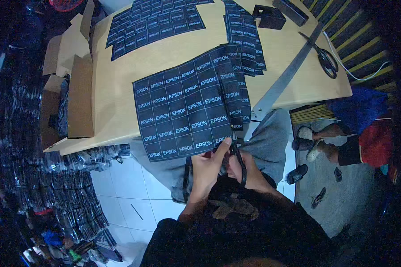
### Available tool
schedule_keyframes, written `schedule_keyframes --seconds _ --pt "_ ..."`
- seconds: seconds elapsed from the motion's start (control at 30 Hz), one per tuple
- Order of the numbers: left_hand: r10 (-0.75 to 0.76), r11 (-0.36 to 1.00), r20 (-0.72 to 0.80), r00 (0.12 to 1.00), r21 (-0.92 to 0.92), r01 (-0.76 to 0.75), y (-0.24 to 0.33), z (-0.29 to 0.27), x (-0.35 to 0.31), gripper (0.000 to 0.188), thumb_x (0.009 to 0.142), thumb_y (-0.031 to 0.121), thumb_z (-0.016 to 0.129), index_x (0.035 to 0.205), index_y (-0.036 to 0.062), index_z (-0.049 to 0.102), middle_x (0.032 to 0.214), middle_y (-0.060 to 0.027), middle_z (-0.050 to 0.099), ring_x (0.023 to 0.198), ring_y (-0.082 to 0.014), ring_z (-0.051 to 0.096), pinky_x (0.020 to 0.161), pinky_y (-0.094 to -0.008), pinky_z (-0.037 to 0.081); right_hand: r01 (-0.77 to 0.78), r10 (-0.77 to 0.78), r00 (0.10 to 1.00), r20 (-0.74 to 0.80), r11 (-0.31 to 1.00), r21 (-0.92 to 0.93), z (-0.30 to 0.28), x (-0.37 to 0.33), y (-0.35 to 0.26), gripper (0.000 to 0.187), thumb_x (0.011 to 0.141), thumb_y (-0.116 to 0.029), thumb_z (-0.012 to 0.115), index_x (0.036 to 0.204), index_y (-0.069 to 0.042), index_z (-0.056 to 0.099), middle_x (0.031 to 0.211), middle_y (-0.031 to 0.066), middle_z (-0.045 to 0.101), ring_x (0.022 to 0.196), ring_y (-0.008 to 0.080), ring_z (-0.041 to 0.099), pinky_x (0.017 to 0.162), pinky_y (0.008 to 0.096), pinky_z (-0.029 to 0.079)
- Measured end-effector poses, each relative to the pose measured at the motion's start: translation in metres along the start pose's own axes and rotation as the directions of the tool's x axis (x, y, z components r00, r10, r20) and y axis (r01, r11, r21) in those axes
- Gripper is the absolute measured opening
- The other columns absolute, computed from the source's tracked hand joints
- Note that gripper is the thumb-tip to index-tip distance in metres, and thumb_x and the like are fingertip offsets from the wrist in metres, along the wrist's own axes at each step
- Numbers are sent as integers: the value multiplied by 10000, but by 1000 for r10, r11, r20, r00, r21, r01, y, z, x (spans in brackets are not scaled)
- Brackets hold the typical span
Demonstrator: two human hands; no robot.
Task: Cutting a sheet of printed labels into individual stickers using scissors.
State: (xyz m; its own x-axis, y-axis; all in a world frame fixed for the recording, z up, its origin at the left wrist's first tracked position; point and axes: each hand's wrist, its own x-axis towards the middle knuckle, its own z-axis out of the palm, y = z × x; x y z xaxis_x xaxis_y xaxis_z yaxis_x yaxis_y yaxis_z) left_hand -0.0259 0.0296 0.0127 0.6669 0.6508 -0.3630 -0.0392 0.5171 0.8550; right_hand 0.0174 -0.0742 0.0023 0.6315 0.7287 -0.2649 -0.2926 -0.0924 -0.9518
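Observation:
My left hand (206, 171) pinches the near right corner of a dark sheet (178, 107) printed with a grid of pale-lettered labels, thumb on top. The sheet spans from the table's front edge to above my lap. Close beside it, my right hand (249, 173) grips a pair of scissors (241, 164) by the black handles. Their blades are mostly hidden at the sheet's right edge. Along that edge, a narrower printed piece (237, 100) lies partly under the sheet; whether the two are joined I cannot tell.
On the wooden table (107, 109) lie more printed sheets (158, 24), a printed stack (247, 42), a long metal ruler (289, 71), second scissors (327, 62) and a black box (271, 18). An opened carton (81, 100) stands left. Plastic-wrapped bundles (53, 178) and sandals (297, 174) lie below.

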Motion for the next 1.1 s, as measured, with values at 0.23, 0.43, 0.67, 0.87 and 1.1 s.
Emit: schedule_keyframes --seconds 0.23,0.43,0.67,0.87,1.1 --pt "-50 997 10 999 66 50 -1 -1 -2 124 767 34 681 866 -2 616 767 -2 598 634 -38 511 534 -177 390 -80 81 997 9 994 -77 -3 1 -4 262 923 -246 455 810 -14 502 640 -32 442 589 66 381 519 258 338" --pt "20 998 22 1000 60 -22 -4 -4 -2 148 757 16 679 888 6 611 807 -9 609 685 -72 545 614 -205 433 -29 29 1000 -8 1000 -1 4 3 -17 312 935 -281 437 768 -23 493 594 -28 436 553 58 386 484 246 315" --pt "9 997 23 1000 76 -10 -2 -2 -4 157 757 8 677 900 3 614 801 10 603 664 -42 505 580 -189 393 -118 117 993 -24 991 -65 -5 5 -1 342 927 -304 454 740 -22 505 561 -23 452 516 72 407 464 263 325" --pt "52 996 62 997 71 -56 -8 -10 -7 158 759 -7 671 910 1 626 793 20 608 634 -5 480 524 -158 352 -54 46 997 -57 989 -140 -4 12 -17 389 920 -346 458 704 -27 517 556 -13 464 514 74 415 462 262 327" --pt "101 994 38 994 -48 -99 -2 0 -8 112 768 -5 660 878 -4 644 782 33 608 626 -2 474 523 -148 333 -126 116 990 -75 982 -139 -2 14 -19 423 919 -378 450 708 -20 530 528 -15 454 475 72 401 439 244 313"
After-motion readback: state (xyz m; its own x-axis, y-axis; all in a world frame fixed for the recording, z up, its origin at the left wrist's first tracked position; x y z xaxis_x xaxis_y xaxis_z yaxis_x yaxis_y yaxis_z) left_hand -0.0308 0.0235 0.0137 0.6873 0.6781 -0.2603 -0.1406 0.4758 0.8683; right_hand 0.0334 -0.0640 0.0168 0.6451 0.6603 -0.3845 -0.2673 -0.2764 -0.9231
